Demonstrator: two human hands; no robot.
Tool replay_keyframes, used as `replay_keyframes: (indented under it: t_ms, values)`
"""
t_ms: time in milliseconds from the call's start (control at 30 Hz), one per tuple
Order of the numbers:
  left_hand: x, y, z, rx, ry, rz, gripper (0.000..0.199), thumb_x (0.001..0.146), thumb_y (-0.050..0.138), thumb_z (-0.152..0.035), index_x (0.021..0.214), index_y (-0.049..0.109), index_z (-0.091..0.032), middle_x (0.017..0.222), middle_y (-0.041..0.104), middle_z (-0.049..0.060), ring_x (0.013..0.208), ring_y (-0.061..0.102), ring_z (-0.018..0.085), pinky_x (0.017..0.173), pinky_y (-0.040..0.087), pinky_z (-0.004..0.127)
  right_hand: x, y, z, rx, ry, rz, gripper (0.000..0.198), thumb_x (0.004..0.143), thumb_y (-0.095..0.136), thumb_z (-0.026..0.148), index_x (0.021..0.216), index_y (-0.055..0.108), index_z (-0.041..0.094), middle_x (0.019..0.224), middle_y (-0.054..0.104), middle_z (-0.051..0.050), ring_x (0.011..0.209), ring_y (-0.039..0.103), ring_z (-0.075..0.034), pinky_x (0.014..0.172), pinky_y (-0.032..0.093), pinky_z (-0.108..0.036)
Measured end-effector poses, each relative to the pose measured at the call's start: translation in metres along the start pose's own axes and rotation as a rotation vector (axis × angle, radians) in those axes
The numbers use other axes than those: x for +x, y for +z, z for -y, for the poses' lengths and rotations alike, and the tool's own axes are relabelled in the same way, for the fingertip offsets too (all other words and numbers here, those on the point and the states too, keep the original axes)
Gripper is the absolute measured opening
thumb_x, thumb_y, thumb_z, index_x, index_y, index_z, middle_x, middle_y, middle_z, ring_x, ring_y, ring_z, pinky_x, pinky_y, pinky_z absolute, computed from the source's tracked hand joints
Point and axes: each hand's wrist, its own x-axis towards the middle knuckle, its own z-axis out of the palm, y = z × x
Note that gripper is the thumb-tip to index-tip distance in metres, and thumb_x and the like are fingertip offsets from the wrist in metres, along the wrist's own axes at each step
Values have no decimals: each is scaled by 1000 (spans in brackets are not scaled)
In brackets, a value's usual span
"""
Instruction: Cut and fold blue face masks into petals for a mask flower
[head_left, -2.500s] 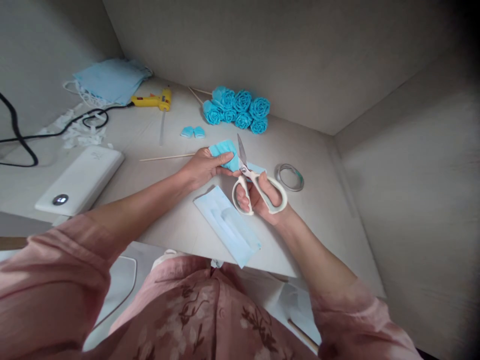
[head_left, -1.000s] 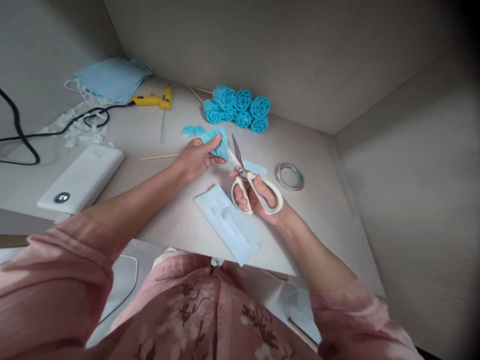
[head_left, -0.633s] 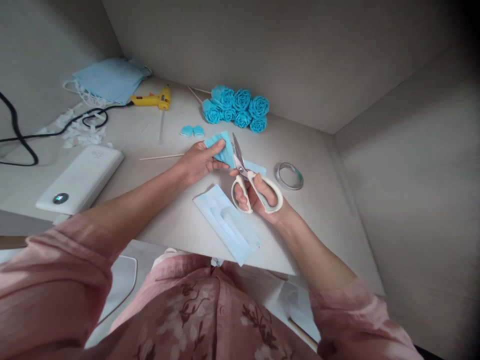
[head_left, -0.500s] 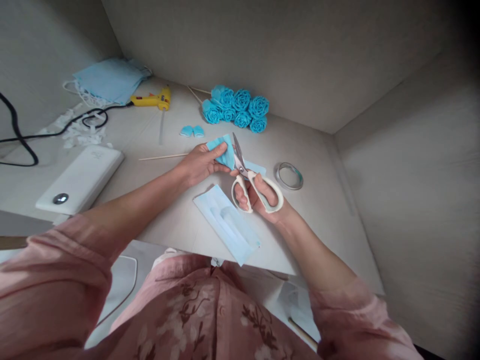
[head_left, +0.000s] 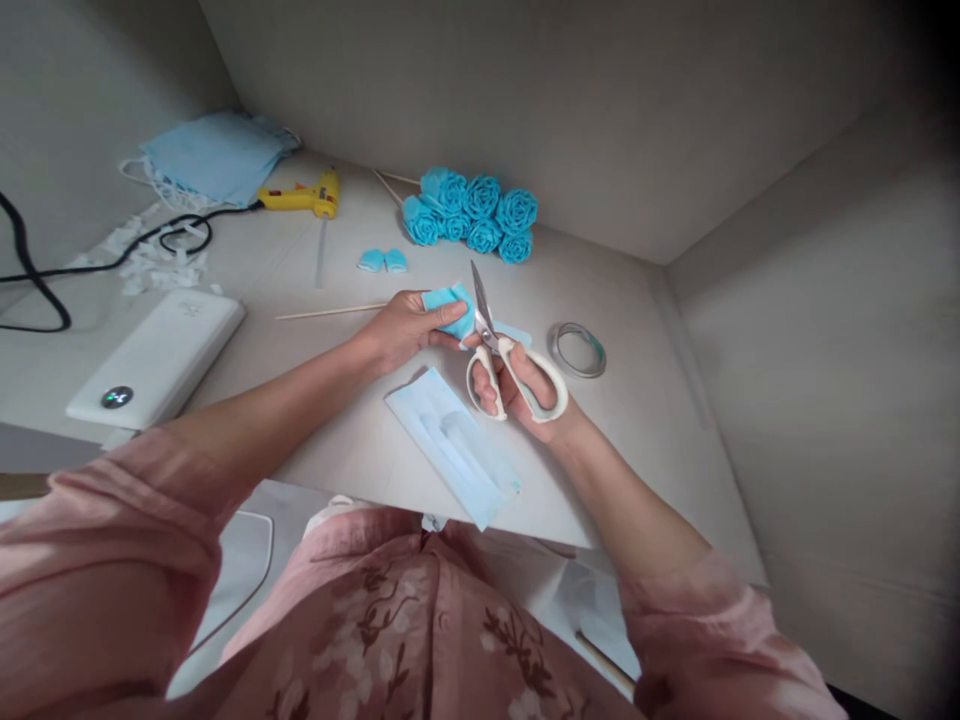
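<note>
Between thumb and fingers, my left hand point(head_left: 412, 325) pinches a folded piece of blue mask fabric point(head_left: 442, 302). My right hand point(head_left: 532, 395) has its thumb and fingers through the white handles of a pair of scissors point(head_left: 486, 335). The blades are parted, pointing up and away, right at the fabric's right edge. Below the hands lies a flat light-blue mask piece point(head_left: 454, 450), reaching the table's front edge. Another light-blue piece point(head_left: 514, 335) shows partly behind the scissors. Two small cut blue petals point(head_left: 383, 261) rest beyond my left hand.
Blue fabric roses point(head_left: 480, 215) on sticks lie at the back. To the left are a yellow glue gun point(head_left: 300, 197), a mask stack point(head_left: 214, 155), white scraps point(head_left: 161, 260) and a white power bank point(head_left: 157, 355). A thin stick point(head_left: 326, 312) and a tape roll point(head_left: 578, 350) flank the hands.
The blue fabric in my left hand has turned and shifted slightly right and down. The scissors have moved a little to the right with it.
</note>
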Motion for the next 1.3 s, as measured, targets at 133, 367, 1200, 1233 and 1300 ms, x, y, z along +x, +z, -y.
replay_keyframes:
  t_ms: [133, 367, 1200, 1233, 1300]
  values:
    - [1, -1, -2, 23, 4, 9, 39, 68, 86, -46, 80, 73, -11, 74, 73, 6, 72, 70, 17, 71, 58, 28, -1, 3, -1, 26, -6, -58, 49, 85, 66, 62, 110, 62, 19, 68, 53, 3, 51, 42, -8, 42, 32, -21]
    - [4, -4, -4, 20, -16, -40, 35, 69, 86, -41, 81, 73, -10, 75, 74, 7, 66, 70, 16, 63, 58, 26, -3, 5, -1, -15, 4, -137, 50, 82, 68, 63, 106, 65, 18, 62, 51, 5, 43, 38, -5, 35, 25, -20]
    - [-4, 9, -5, 241, 89, -84, 33, 68, 83, -44, 75, 74, -12, 72, 72, 3, 63, 65, 14, 63, 56, 25, 0, 11, 4, 72, -19, -78, 54, 81, 67, 67, 105, 59, 19, 67, 52, 4, 51, 41, -9, 42, 34, -22]
    - [-4, 9, -5, 242, 91, -87, 33, 68, 83, -43, 76, 74, -12, 71, 72, 3, 64, 66, 14, 63, 56, 25, 0, 11, 5, 72, -14, -87, 54, 80, 68, 67, 104, 60, 19, 65, 52, 4, 49, 40, -8, 40, 32, -22]
    - [-3, 7, -4, 251, 100, -85, 33, 69, 82, -43, 77, 74, -12, 70, 71, 3, 64, 66, 14, 62, 56, 25, 0, 10, 4, 70, -3, -97, 55, 79, 69, 67, 104, 61, 19, 63, 52, 5, 47, 38, -7, 37, 29, -21]
